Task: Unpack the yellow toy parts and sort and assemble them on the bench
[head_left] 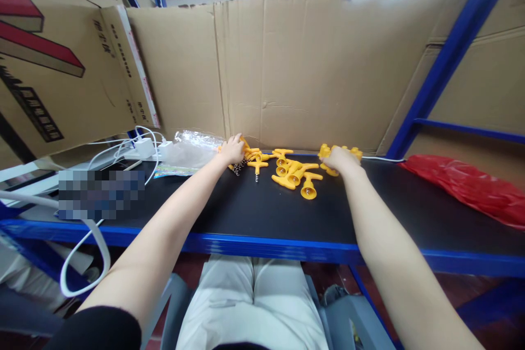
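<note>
Several yellow T-shaped plastic parts (296,173) lie in a loose heap at the far middle of the black table top (262,213). My left hand (232,149) is stretched out to the heap's left end, fingers curled over yellow parts and a small metal spring (239,167). My right hand (341,159) rests at the heap's right end, fingers closed over a cluster of yellow parts (343,151) by the cardboard wall.
A cardboard wall (303,71) backs the table. A clear plastic bag (192,147) and white chargers with cables (143,149) lie at the left. A red plastic bag (467,188) lies at the right. Blue shelf posts (447,60) frame the bench.
</note>
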Motion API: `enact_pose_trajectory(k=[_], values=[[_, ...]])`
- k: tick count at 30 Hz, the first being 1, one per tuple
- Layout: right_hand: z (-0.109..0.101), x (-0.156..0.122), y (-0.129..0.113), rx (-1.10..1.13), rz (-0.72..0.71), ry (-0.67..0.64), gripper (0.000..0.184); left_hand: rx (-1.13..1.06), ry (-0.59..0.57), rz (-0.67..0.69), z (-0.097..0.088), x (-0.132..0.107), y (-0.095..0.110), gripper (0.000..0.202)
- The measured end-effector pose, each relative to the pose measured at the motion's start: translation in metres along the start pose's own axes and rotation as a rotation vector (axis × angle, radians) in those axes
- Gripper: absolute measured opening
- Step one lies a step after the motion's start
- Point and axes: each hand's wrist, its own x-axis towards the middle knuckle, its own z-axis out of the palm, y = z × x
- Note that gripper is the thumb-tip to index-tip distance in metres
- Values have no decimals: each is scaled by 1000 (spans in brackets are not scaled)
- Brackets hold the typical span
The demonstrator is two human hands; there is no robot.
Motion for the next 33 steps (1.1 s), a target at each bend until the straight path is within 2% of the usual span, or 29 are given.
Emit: enact_pose_trajectory(k=[3, 5, 11, 14, 17, 20, 23, 27, 33], values=[[-1, -2, -1, -1, -4, -2, 41, -30, -30, 13, 6, 1, -4, 40], [-1, -3, -1, -3, -4, -4, 41, -37, -9, 6, 8, 0, -5, 37], [-1, -3, -2, -12, 5, 11, 40, -17, 219, -18, 2, -7, 8, 34], [-1, -4, -2, -17, -1, 58, 40, -49, 269, 58, 0, -8, 21, 31], [0, -6, -4, -43, -4, 112, 41, -95, 198, 193, 1, -6, 36, 31], [0, -8, -6, -53, -10, 101, 43, -107, 51, 255, 5, -3, 49, 37], [1, -7, -7, -57, -11, 72, 47, -88, -61, 235, 8, 0, 59, 38], [4, -4, -8, -67, -33, 56, 49, -56, -95, 181, 9, 3, 69, 39], [6, -5, -10, -48, -64, 8, 41, -87, -267, 94, 8, 18, 81, 43]])
